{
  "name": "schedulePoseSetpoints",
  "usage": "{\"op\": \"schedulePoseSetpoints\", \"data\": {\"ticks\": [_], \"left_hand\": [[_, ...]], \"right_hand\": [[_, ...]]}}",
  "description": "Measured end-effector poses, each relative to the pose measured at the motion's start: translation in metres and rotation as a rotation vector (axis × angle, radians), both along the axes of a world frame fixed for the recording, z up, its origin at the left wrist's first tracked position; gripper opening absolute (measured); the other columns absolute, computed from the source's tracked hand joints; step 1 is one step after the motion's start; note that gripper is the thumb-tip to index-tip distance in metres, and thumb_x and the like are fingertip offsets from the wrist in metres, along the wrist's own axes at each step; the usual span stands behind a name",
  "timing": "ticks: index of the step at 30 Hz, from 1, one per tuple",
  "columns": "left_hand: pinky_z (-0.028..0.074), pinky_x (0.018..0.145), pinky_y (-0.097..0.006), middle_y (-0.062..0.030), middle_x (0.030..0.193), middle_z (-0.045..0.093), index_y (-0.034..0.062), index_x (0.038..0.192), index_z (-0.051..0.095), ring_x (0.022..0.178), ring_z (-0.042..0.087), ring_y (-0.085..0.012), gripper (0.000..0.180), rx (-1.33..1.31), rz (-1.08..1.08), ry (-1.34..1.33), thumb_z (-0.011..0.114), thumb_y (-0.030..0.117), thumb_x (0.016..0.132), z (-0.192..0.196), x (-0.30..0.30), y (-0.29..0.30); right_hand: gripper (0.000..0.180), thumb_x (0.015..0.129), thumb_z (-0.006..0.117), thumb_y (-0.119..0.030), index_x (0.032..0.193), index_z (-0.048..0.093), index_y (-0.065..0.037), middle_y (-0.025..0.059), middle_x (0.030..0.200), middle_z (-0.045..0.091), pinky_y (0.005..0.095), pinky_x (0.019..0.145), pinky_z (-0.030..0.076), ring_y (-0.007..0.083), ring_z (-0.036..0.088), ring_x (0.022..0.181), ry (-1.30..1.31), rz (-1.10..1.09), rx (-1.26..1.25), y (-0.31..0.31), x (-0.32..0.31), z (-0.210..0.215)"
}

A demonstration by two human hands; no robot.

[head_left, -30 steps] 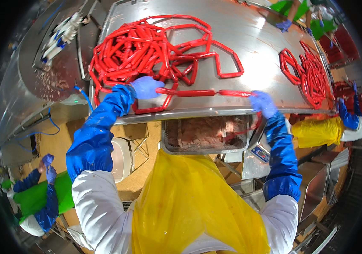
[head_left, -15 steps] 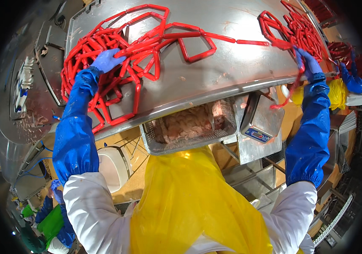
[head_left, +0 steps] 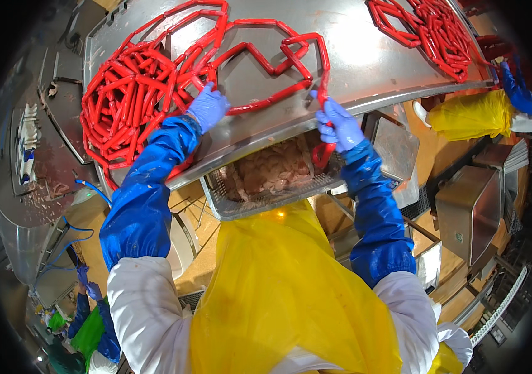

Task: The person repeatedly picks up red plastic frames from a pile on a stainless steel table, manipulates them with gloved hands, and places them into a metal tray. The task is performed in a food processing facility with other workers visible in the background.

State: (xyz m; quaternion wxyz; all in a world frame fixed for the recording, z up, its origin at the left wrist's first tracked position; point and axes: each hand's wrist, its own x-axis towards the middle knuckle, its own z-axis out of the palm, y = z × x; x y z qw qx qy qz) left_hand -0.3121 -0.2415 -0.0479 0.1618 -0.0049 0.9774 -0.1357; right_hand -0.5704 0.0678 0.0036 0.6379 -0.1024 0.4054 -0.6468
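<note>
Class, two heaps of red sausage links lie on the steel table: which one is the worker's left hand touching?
The left hand touches the large near-left heap; the far-right heap lies beyond both hands.

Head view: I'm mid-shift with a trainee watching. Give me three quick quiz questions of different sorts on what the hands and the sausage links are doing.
1. True or false: the left hand rests on the red sausage links on the steel table.
2. Which hand grips a strand of links at the table's near edge? A left, B right, C neither.
3. Fill in: under the table edge, in front of the yellow apron, sits a wire ____ of pale material.

Key: 1 true. 2 B, the right hand pinches the strand. 3 basket.
</note>
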Motion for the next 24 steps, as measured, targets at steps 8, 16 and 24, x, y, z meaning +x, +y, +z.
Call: {"op": "schedulePoseSetpoints", "data": {"ticks": [8, 16, 24], "left_hand": [[0.049, 0.097, -0.033, -0.0062, 0.108, 0.072, 0.0033, 0.117, 0.068, 0.101, 0.066, -0.0189, 0.030, 1.690, 0.601, -0.041, 0.061, 0.024, 0.095, -0.010, -0.046, 0.094], [0.048, 0.082, -0.026, 0.0018, 0.096, 0.068, 0.0051, 0.113, 0.074, 0.087, 0.057, -0.0063, 0.047, 1.588, 0.819, -0.119, 0.057, 0.048, 0.106, 0.054, -0.021, 0.096], [0.048, 0.099, -0.028, -0.0095, 0.115, 0.064, 0.0031, 0.133, 0.063, 0.110, 0.061, -0.0179, 0.053, 1.739, 0.498, 0.108, 0.068, 0.039, 0.094, -0.016, 0.005, 0.080]], "right_hand": [[0.032, 0.109, 0.048, -0.046, 0.091, 0.054, -0.020, -0.0082, 0.062, 0.033, 0.0238, 0.042, 0.018, 0.0059, 0.026, 0.048, -0.474, -0.014, 0.129, -0.039, 0.124, -0.063], [0.030, 0.108, 0.048, -0.041, 0.094, 0.060, -0.017, -0.0082, 0.060, 0.033, 0.0254, 0.040, 0.020, 0.0071, 0.026, 0.046, -0.500, 0.086, 0.337, -0.045, 0.148, -0.056], [0.034, 0.110, 0.046, -0.040, 0.120, 0.061, -0.011, -0.0043, 0.071, 0.046, 0.0248, 0.050, 0.033, 0.0090, 0.032, 0.051, -0.296, -0.043, 0.310, -0.039, 0.144, -0.073]]}}
